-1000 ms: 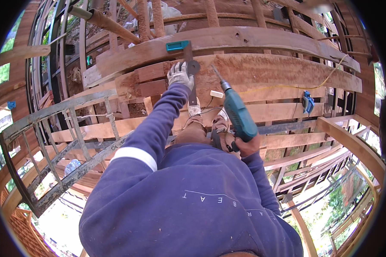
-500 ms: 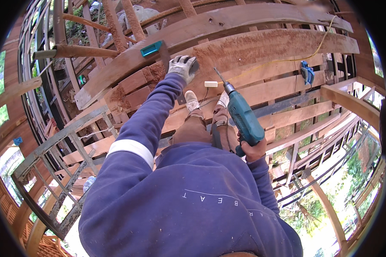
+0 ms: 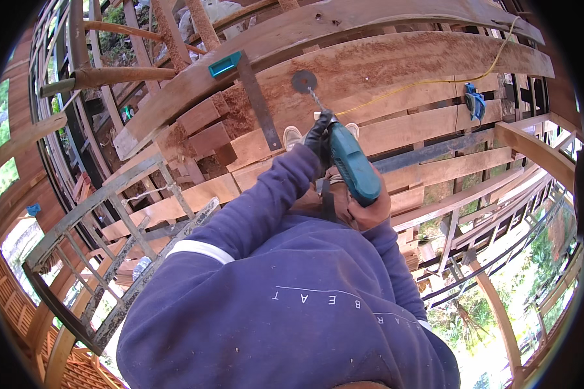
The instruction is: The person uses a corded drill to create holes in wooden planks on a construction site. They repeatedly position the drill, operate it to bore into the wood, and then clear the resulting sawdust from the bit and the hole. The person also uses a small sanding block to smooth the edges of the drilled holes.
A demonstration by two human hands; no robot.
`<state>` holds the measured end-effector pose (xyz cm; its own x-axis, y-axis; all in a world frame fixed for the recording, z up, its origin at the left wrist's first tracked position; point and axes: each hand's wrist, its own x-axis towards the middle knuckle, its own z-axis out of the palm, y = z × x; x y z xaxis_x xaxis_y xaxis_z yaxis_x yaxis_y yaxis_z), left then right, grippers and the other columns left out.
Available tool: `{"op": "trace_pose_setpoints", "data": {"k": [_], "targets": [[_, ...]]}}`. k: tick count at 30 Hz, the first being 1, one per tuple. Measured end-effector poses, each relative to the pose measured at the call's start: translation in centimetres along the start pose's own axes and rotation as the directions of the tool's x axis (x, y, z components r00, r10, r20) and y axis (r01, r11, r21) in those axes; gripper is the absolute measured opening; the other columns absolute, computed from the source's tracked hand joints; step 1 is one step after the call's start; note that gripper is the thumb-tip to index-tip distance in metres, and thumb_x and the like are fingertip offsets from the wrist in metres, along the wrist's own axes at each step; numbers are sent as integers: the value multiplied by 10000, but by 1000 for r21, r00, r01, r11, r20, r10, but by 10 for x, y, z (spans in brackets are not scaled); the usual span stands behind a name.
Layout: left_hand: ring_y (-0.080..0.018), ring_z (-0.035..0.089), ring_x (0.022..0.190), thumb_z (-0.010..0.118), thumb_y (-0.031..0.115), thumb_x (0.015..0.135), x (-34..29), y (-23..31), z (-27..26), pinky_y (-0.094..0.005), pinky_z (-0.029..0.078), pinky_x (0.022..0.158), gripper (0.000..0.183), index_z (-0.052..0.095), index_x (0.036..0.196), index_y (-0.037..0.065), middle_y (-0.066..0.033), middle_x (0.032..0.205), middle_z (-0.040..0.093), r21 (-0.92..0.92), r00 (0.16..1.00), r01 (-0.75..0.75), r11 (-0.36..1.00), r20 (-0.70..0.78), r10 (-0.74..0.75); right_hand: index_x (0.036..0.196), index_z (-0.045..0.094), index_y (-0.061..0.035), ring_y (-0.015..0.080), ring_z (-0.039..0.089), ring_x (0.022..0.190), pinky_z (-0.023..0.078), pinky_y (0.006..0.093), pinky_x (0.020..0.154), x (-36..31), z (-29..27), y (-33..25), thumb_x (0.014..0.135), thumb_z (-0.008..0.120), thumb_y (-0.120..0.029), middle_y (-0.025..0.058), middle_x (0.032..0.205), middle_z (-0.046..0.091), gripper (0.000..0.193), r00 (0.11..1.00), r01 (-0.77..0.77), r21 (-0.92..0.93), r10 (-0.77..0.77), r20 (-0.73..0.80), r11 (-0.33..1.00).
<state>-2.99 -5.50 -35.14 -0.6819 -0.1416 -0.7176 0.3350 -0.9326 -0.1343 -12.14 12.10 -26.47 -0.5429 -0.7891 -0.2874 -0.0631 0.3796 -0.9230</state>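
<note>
From here I see the left hand (image 3: 319, 137), gloved, with its fingers wrapped round the front of the teal power drill (image 3: 352, 163), and the bare right hand (image 3: 374, 206) gripping its rear. The bit points to 11 o'clock, its tip over a dark round disc (image 3: 298, 79); whether they touch, I can't tell. Beneath lies a plank (image 3: 396, 71) dusted with reddish sawdust. From the drill, a teal-handled try square (image 3: 257, 100) lies at 10 o'clock, a blue tool (image 3: 475, 102) at 2, a weathered barred frame (image 3: 91, 174) towards 8. Greenery (image 3: 532, 259) shows through the open timber framing (image 3: 496, 318) at 4.
</note>
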Motion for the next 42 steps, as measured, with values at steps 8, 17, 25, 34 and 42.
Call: {"op": "trace_pose_setpoints", "data": {"k": [8,17,25,34,42], "targets": [[-320,696,921,712,211,897,18,6,5,-493,590,855,271,621,1090,45,-131,847,673,117,996,-67,991,-56,74,1447,426,-9,320,694,1094,565,373,892,3,5,-11,756,782,-158,210,1206,672,791,991,120,-202,-104,84,972],[-326,704,909,686,148,888,22,12,-10,-475,585,890,288,620,1140,24,-138,850,674,141,999,-42,989,-24,45,1412,420,31,272,714,1029,568,346,875,1,15,5,789,794,-119,186,1157,681,741,984,169,-239,-149,99,956],[-335,709,904,702,152,866,17,16,-3,-483,582,891,251,616,1069,31,-146,841,679,175,999,-34,984,4,34,1424,411,26,272,712,1026,568,350,875,1,20,4,799,787,-130,185,1179,673,746,979,196,-245,-177,96,949],[-289,689,793,695,152,882,24,15,-6,-453,594,726,120,612,927,77,-101,780,667,191,999,-43,981,1,44,1474,383,-41,352,708,1045,580,390,860,2,20,-5,767,775,-143,215,1196,669,814,986,151,-254,-126,112,955],[-293,704,809,721,142,861,32,11,-12,-459,601,834,179,626,987,59,-123,821,666,127,1000,-25,992,22,22,1452,408,-30,348,713,1038,581,387,850,5,20,-8,762,804,-176,210,1186,675,809,984,170,-265,-150,94,949]]}}
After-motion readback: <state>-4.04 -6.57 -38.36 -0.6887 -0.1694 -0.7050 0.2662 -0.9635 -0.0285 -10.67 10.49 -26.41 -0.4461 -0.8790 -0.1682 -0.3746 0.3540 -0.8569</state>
